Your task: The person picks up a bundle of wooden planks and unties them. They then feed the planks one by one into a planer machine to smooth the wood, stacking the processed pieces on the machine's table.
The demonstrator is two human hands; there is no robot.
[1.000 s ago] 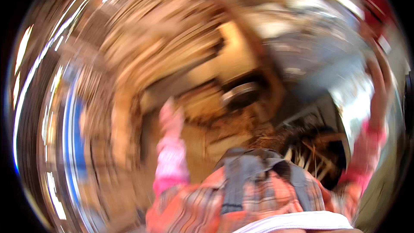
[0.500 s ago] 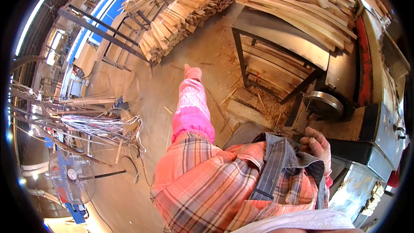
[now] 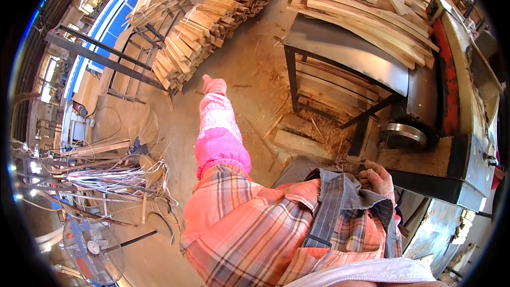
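My left hand [image 3: 215, 86] reaches out ahead over the floor in a pink sleeve cover [image 3: 219, 127]. One digit sticks out toward the stack of cut wooden strips [image 3: 196, 40]; the hand is apart from the strips, and its other fingers are foreshortened and hard to make out. Close to my body on the right, my right hand [image 3: 379, 179] hangs beside the dark apron [image 3: 340, 196], fingers loosely bent and slightly apart. Nothing shows in it. The nearest machine part to it is a round metal wheel [image 3: 402, 135].
A metal-topped table [image 3: 345, 48] bears long boards [image 3: 366, 18] at the far right. Beside it stands a machine [image 3: 473, 165]. Wood scraps and sawdust [image 3: 329, 127] litter the floor. A standing fan [image 3: 94, 247] and a heap of pale straps [image 3: 106, 176] are at the left.
The view has shifted, so the table and wheel show more fully. My left arm now appears farther left, still stretched out. The right hand's fingers look somewhat more bent.
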